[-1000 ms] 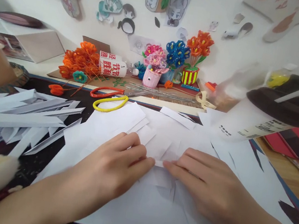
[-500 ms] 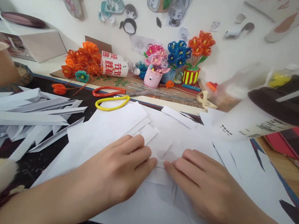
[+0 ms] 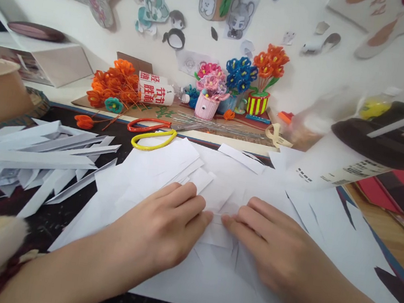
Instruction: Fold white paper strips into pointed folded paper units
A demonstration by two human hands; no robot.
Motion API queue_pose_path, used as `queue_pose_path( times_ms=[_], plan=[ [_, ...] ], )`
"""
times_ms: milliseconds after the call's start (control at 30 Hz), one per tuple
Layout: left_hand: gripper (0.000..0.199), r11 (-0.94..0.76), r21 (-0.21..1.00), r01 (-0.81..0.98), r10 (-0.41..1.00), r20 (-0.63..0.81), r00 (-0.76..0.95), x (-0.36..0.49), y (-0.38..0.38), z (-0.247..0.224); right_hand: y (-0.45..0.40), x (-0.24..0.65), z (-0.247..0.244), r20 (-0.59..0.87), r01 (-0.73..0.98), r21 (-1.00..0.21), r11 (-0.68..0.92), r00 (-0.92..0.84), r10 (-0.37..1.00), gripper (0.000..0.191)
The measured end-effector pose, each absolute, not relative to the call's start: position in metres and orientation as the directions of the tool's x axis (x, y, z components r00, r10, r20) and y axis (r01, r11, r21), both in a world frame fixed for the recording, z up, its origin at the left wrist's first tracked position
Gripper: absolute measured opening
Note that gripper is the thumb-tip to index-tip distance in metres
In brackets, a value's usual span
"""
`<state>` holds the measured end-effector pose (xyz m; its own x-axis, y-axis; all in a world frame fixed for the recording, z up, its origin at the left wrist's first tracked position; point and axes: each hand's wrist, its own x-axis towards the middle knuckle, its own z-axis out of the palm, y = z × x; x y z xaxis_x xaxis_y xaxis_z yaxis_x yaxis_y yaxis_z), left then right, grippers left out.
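A small piece of white paper lies between my two hands, above a layer of white sheets. My left hand is closed, its thumb and curled fingers pinching the left end of that piece. On the right end, my right hand pinches in the same way, with a narrow gap between the two thumbs. A fold line seems to run across the paper at the thumbs. The fingertips are hidden beneath the hands. Cut paper strips lie just beyond my left hand.
Folded white strips are heaped at the left. Behind the sheets rest scissors with a yellow handle and a red one. A lidded cup stands at the right. Potted craft flowers and a bottle line the back.
Both hands keep their pinch on the paper at nearly the same spot. The head view has shifted slightly, so the background sits a little lower and further right at the left side.
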<state>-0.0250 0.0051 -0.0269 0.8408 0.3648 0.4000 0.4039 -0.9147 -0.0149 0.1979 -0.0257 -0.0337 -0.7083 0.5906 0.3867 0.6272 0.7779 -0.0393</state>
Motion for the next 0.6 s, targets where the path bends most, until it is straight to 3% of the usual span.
queue_pose_path(
  times_ms=[233,400,600],
  plan=[
    [0.037,-0.897,-0.017,0.442,0.402,0.384,0.831,-0.0251,0.0048,-0.0220,-0.0261,0.1969,-0.0328,0.391,0.629,0.000,0.778,-0.716,0.579,0.036],
    [0.032,-0.913,-0.101,0.396,0.302,0.485,0.820,-0.0275,0.0032,-0.0268,-0.0267,0.1972,-0.0345,0.388,0.633,0.018,0.774,-0.718,0.578,0.034],
    [0.032,-0.914,-0.145,0.379,0.287,0.432,0.855,-0.0265,-0.0003,-0.0248,-0.0280,0.1975,-0.0358,0.392,0.631,0.034,0.775,-0.721,0.571,0.033]
  ],
)
